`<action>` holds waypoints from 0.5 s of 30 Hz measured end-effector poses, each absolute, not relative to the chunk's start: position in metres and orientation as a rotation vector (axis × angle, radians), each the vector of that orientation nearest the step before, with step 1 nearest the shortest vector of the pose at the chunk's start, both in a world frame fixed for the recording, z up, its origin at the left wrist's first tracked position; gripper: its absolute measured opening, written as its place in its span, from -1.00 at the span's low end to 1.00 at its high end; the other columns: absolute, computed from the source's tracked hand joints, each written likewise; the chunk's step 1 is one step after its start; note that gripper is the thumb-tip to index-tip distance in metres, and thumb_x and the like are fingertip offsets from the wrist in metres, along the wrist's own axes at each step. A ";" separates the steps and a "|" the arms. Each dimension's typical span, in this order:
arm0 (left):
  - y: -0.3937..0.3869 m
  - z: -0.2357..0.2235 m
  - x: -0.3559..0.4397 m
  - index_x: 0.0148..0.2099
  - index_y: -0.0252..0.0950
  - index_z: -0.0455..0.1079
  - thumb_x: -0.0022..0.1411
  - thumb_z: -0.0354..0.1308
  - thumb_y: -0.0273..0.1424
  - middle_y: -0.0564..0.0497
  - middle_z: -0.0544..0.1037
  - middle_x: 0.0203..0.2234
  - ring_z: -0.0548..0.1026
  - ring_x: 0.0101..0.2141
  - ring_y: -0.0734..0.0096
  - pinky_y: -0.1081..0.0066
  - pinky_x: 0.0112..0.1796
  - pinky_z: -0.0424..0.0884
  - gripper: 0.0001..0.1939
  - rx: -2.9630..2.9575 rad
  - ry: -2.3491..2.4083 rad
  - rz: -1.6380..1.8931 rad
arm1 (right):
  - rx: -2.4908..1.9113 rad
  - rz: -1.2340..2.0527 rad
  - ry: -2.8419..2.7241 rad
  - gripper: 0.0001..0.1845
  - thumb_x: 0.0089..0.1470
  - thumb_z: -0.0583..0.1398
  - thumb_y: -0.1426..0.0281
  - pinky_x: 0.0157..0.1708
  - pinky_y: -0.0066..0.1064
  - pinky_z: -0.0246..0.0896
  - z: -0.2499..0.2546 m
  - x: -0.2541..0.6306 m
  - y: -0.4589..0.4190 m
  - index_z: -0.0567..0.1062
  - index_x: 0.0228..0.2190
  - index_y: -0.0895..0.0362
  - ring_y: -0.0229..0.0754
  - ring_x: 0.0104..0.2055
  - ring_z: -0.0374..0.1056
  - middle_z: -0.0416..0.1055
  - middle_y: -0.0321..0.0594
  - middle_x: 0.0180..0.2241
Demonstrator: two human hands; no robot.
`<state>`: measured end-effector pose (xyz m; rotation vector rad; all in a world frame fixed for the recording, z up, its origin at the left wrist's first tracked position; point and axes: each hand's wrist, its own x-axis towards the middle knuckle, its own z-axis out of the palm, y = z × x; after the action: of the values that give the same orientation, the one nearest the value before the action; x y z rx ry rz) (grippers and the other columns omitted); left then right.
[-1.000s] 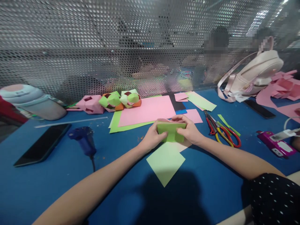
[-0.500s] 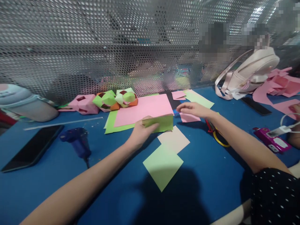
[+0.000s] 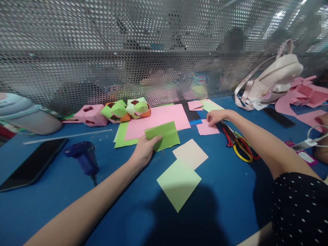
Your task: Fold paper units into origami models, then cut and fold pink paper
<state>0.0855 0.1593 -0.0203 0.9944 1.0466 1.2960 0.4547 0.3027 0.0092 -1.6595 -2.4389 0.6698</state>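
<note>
Green paper: a folded-looking piece (image 3: 167, 137) was held just above the table (image 3: 225, 191), in front of the large pink sheet (image 3: 164, 118).
Left hand: its grip (image 3: 145, 148) pinched the green piece at its left edge, thumb on the near face.
Right hand: reached (image 3: 215, 118) to the small pink square (image 3: 206, 129), fingertips drawn together at its upper edge; could not tell whether they pinched it.
Loose squares: a pale pink one (image 3: 192, 150) lay flat below the pink square, its lower corner meeting a pale green one (image 3: 178, 184).
Large sheets: the pink lay over a green one (image 3: 121, 136).
Scissors: red and yellow handles (image 3: 241, 150), just right of the pink square, partly behind the right forearm.
Folded models: three in a row, pink (image 3: 93, 115) and two multicoloured (image 3: 116, 111) (image 3: 138, 107), by the mesh screen (image 3: 102, 68).
Left side: blue glue gun (image 3: 84, 159), dark phone (image 3: 33, 164), clear stick (image 3: 68, 136).
Right side: pale backpack (image 3: 278, 80) by the screen.
</note>
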 end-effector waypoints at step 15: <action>0.158 -0.036 0.083 -0.03 -0.36 0.51 -0.01 0.41 -0.25 -0.15 0.67 -0.16 0.64 -0.21 0.10 0.12 -0.08 0.53 -0.50 1.028 0.969 1.243 | -1.200 -0.140 -2.698 -0.77 0.25 0.14 0.28 -0.19 -0.24 0.24 -0.023 0.410 0.186 0.52 -0.24 0.14 0.00 -0.15 0.42 0.52 0.00 -0.19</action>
<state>0.0831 0.1580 -0.0356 1.0282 0.9689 1.2434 0.4104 0.1859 -0.0227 -1.1999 -2.6976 -0.1402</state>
